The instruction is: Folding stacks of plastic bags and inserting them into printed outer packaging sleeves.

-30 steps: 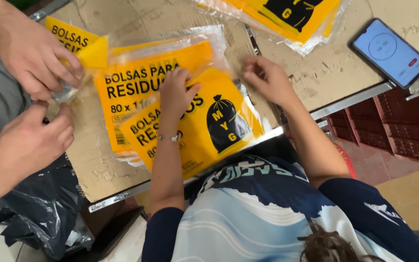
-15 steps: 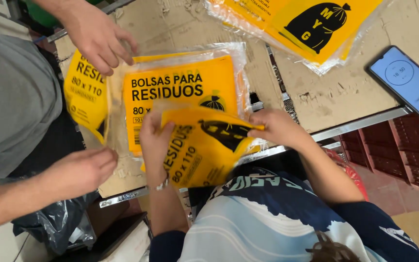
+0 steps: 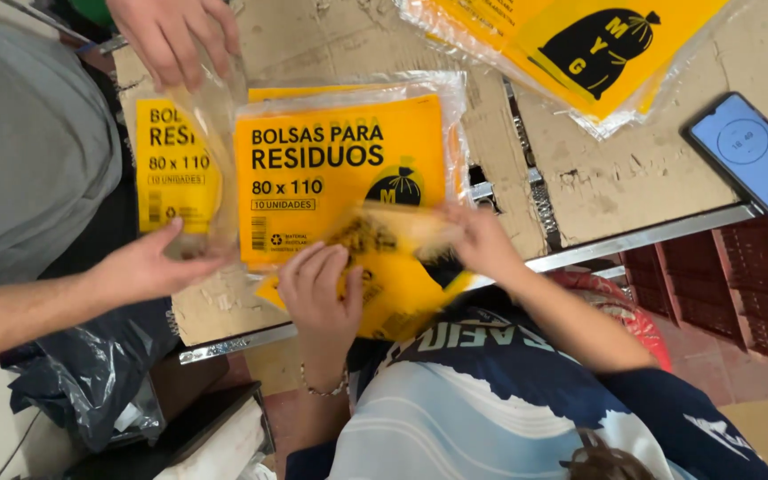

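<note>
Cardboard tabletop (image 3: pixel 633 178): yellow packet (image 3: pixel 393 284) between both hands' fingers (image 3: pixel 331 271).

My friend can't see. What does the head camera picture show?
A person's two hands, left hand and right hand, hold a blurred yellow plastic packet over a cardboard-covered table. Beside them, a co-worker's hands handle a clear plastic sleeve near more flat yellow packets; a smartphone lies at right.
</note>
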